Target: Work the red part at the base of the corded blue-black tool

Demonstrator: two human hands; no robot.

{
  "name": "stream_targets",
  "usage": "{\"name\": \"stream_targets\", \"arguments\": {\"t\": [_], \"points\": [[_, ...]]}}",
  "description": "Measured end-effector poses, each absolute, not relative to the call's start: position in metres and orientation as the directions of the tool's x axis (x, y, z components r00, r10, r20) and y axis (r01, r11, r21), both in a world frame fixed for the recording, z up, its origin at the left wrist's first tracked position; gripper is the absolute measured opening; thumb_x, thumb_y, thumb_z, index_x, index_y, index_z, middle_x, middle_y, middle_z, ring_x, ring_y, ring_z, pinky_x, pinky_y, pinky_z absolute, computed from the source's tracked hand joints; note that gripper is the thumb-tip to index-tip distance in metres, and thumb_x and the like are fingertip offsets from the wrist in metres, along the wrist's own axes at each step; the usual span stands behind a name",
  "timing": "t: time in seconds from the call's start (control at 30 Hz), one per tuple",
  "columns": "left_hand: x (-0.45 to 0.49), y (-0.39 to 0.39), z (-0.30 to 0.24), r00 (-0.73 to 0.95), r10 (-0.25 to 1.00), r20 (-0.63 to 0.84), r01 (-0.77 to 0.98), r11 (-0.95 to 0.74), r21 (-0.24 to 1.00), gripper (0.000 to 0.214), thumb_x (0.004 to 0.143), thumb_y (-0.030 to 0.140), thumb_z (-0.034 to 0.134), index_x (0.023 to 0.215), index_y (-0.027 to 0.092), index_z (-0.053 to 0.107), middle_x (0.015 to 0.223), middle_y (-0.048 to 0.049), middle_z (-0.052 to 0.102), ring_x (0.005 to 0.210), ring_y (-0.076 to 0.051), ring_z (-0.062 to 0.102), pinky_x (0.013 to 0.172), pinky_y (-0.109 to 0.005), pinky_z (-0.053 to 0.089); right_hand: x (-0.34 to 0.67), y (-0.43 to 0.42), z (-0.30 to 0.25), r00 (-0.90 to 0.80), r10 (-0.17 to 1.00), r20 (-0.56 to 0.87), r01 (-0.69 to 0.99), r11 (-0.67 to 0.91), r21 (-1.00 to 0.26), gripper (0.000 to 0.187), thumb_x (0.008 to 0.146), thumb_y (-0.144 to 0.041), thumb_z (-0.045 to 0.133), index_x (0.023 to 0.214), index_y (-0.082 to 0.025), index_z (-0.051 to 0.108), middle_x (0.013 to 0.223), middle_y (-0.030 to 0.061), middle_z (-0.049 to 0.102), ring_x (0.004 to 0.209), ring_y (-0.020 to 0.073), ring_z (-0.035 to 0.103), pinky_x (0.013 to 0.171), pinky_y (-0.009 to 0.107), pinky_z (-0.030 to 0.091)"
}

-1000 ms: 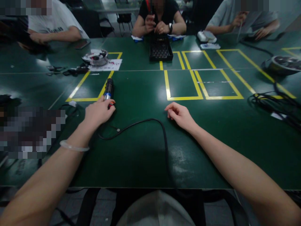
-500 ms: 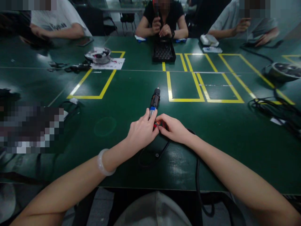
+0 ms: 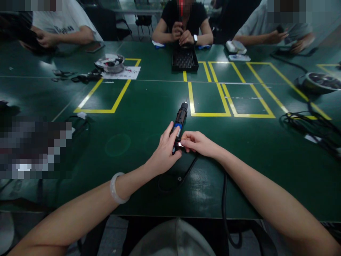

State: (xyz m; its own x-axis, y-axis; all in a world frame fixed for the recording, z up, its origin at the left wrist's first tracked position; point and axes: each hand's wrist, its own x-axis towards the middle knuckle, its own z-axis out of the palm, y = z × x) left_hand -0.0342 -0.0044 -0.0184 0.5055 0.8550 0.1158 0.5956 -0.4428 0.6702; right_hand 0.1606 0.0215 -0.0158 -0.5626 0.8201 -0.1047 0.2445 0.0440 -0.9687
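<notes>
An electric screwdriver (image 3: pixel 181 115) lies on the green table, its black nose and thin bit pointing away from me and slightly right. A blue band circles its body. My left hand (image 3: pixel 165 151) is closed over the rear part of the tool, fingers along its left side and top. On the other side, my right hand (image 3: pixel 196 143) is pinched at the tool's rear end, by a small bright whitish spot (image 3: pixel 180 144). What that spot is, and what the fingertips grip, is too small to make out. A thin black cord (image 3: pixel 189 170) loops beneath my hands.
A thick black cable (image 3: pixel 224 199) hangs over the table's near edge. Across the table (image 3: pixel 149 92), people sit near a black tray (image 3: pixel 185 61). A metal bowl (image 3: pixel 113 64) stands at left, another (image 3: pixel 323 81) at right beside coiled cables (image 3: pixel 298 124). Yellow tape (image 3: pixel 211 114) marks rectangles.
The screwdriver has shifted slightly right and tilted further that way, and its bit shows more. My left hand moved right with it. The red spot at my right fingertips now looks whitish.
</notes>
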Motion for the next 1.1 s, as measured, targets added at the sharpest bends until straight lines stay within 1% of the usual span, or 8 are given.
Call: {"name": "stream_targets", "arguments": {"t": [0.07, 0.2, 0.37, 0.47, 0.6, 0.8, 0.93, 1.1], "points": [[-0.031, -0.008, -0.018, 0.507, 0.856, 0.1, 0.577, -0.424, 0.698, 0.079, 0.085, 0.017, 0.05, 0.158, 0.017, 0.018, 0.166, -0.0152, 0.002, 0.154, -0.031, 0.004, 0.122, -0.054, 0.013, 0.164, 0.024, -0.013, -0.561, 0.811, -0.163, 0.246, -0.025, -0.969, 0.02, 0.088, -0.035, 0.056, 0.078, -0.018, 0.052, 0.058, -0.0045, 0.058, 0.045, 0.0067, 0.044, 0.046, 0.02, 0.032], [-0.029, -0.014, -0.015, 0.548, 0.834, 0.063, 0.544, -0.413, 0.73, 0.078, 0.085, 0.017, 0.048, 0.159, 0.017, 0.02, 0.167, -0.0128, 0.001, 0.154, -0.029, 0.004, 0.123, -0.051, 0.013, 0.174, 0.022, -0.008, -0.528, 0.812, -0.249, 0.257, -0.126, -0.958, 0.019, 0.087, -0.031, 0.055, 0.075, -0.018, 0.051, 0.056, -0.0043, 0.058, 0.043, 0.0063, 0.045, 0.043, 0.019, 0.031], [-0.04, -0.004, -0.007, 0.623, 0.782, 0.015, 0.539, -0.443, 0.716, 0.067, 0.088, 0.017, 0.045, 0.155, 0.017, 0.033, 0.166, -0.0099, 0.014, 0.152, -0.026, 0.014, 0.124, -0.048, 0.016, 0.183, 0.012, -0.007, -0.471, 0.834, -0.288, 0.247, -0.189, -0.95, 0.02, 0.085, -0.034, 0.059, 0.077, -0.018, 0.053, 0.06, -0.0035, 0.059, 0.046, 0.0067, 0.047, 0.041, 0.018, 0.032], [-0.05, 0.006, -0.004, 0.672, 0.741, 0.006, 0.532, -0.489, 0.691, 0.061, 0.091, 0.02, 0.046, 0.152, 0.02, 0.039, 0.165, -0.0084, 0.018, 0.152, -0.026, 0.018, 0.124, -0.048, 0.018, 0.184, 0.009, -0.009, -0.453, 0.848, -0.276, 0.227, -0.189, -0.955, 0.022, 0.086, -0.038, 0.059, 0.08, -0.018, 0.054, 0.062, -0.0032, 0.06, 0.047, 0.0071, 0.048, 0.041, 0.018, 0.033], [-0.054, 0.009, -0.006, 0.687, 0.726, 0.028, 0.542, -0.538, 0.645, 0.051, 0.095, 0.029, 0.05, 0.146, 0.024, 0.048, 0.166, -0.0069, 0.016, 0.151, -0.028, 0.02, 0.121, -0.05, 0.024, 0.184, 0.008, -0.011, -0.462, 0.848, -0.259, 0.232, -0.167, -0.958, 0.024, 0.087, -0.04, 0.06, 0.081, -0.018, 0.054, 0.063, -0.003, 0.06, 0.048, 0.0071, 0.048, 0.042, 0.018, 0.033], [-0.048, 0.005, -0.007, 0.641, 0.762, 0.087, 0.535, -0.525, 0.662, 0.031, 0.099, 0.037, 0.048, 0.122, 0.025, 0.066, 0.161, -0.0056, 0.029, 0.147, -0.027, 0.029, 0.119, -0.048, 0.028, 0.183, 0.003, -0.01, -0.469, 0.856, -0.216, 0.205, -0.133, -0.97, 0.025, 0.09, -0.04, 0.058, 0.082, -0.017, 0.054, 0.064, -0.0027, 0.059, 0.051, 0.0074, 0.049, 0.047, 0.02, 0.034], [-0.044, 0.005, -0.005, 0.595, 0.795, 0.122, 0.546, -0.51, 0.664, 0.024, 0.098, 0.034, 0.051, 0.108, 0.024, 0.069, 0.157, -0.0047, 0.036, 0.142, -0.025, 0.036, 0.116, -0.046, 0.031, 0.182, 0.002, -0.01, -0.485, 0.85, -0.204, 0.197, -0.12, -0.973, 0.026, 0.09, -0.041, 0.058, 0.082, -0.017, 0.054, 0.065, -0.0023, 0.059, 0.053, 0.008, 0.049, 0.05, 0.021, 0.035], [-0.042, 0.005, -0.007, 0.585, 0.799, 0.138, 0.554, -0.518, 0.652, 0.022, 0.097, 0.034, 0.051, 0.104, 0.024, 0.07, 0.154, -0.0039, 0.041, 0.14, -0.026, 0.039, 0.114, -0.046, 0.033, 0.183, 0.001, -0.012, -0.479, 0.856, -0.194, 0.185, -0.118, -0.976, 0.028, 0.09, -0.044, 0.059, 0.084, -0.017, 0.054, 0.067, -0.002, 0.06, 0.053, 0.0085, 0.048, 0.051, 0.022, 0.036]]}}
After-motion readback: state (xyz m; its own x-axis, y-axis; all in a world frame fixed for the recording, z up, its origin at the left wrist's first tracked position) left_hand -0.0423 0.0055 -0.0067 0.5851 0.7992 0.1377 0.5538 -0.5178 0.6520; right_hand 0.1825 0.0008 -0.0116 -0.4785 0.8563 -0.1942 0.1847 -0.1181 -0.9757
